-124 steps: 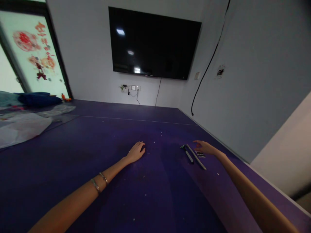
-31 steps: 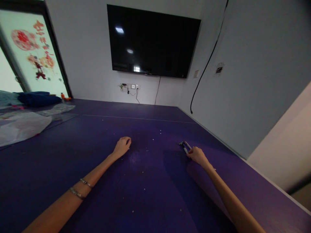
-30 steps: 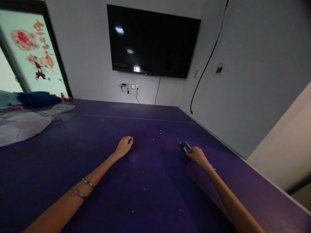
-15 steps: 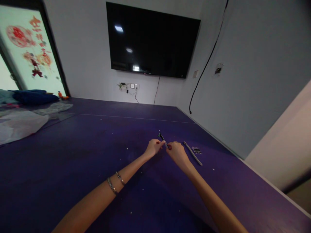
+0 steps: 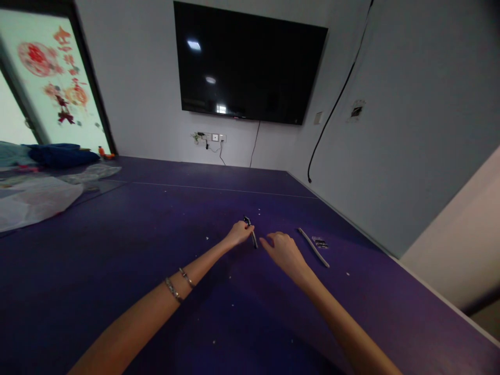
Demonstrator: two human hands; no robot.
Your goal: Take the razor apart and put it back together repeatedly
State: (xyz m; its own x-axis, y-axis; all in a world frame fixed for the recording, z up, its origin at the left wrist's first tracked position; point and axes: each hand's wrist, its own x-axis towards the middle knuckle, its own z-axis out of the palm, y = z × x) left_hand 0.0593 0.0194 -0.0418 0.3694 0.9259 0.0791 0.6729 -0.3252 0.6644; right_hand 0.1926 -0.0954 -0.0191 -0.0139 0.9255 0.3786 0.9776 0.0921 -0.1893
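My left hand (image 5: 239, 234) pinches a slim black-and-grey rod (image 5: 254, 241) between thumb and fingers. A small dark, angled head shows at its far end, and the grey shaft points down toward me; its exact kind is too small to tell. My right hand (image 5: 284, 251) hovers just to the right, apart from the rod, with thumb and fingers parted and nothing between them. Right of that hand, a thin pale grey bar (image 5: 313, 248), slightly curved, lies on the purple surface (image 5: 250, 312). Beside it is a small clear packet (image 5: 321, 242) with dark pieces inside.
White plastic sheeting (image 5: 42, 200) and dark blue cloth (image 5: 64, 155) lie at the far left. Small white scraps dot the surface. A black cable (image 5: 332, 107) hangs down the right wall, and a television (image 5: 250, 62) is mounted on the back wall.
My right hand has let go of the rod and opened. My left hand has drawn the rod a little to the left, away from the right hand.
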